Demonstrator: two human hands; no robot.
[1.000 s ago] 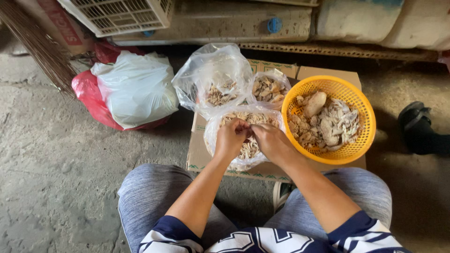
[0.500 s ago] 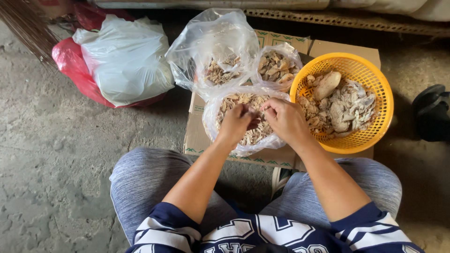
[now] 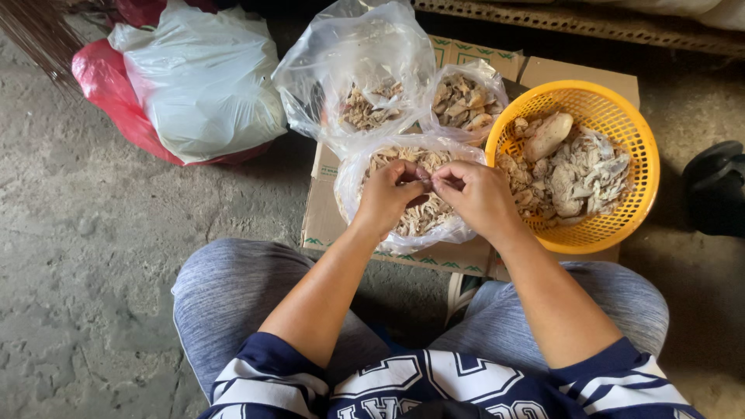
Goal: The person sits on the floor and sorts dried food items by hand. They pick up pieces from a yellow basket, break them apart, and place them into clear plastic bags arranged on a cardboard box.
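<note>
1. While both hands meet over the clear bag of shredded mushrooms (image 3: 411, 221), the left hand (image 3: 386, 198) and right hand (image 3: 475, 195) pinch one small mushroom piece (image 3: 424, 180) between their fingertips.
2. Just right sits a yellow basket (image 3: 621, 225) on flattened cardboard (image 3: 326, 225).

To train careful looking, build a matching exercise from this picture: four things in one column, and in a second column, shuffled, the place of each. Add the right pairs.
Things:
1. yellow basket
2. white plastic bag
3. left hand
4. black shoe

Places:
A. on the concrete floor at far left, lying on a red bag
B. over the nearest clear bag of shreds, meeting the right hand
C. at the right edge of the picture
D. on the flattened cardboard, right of the clear bags

Pairs: 1-D, 2-A, 3-B, 4-C
</note>
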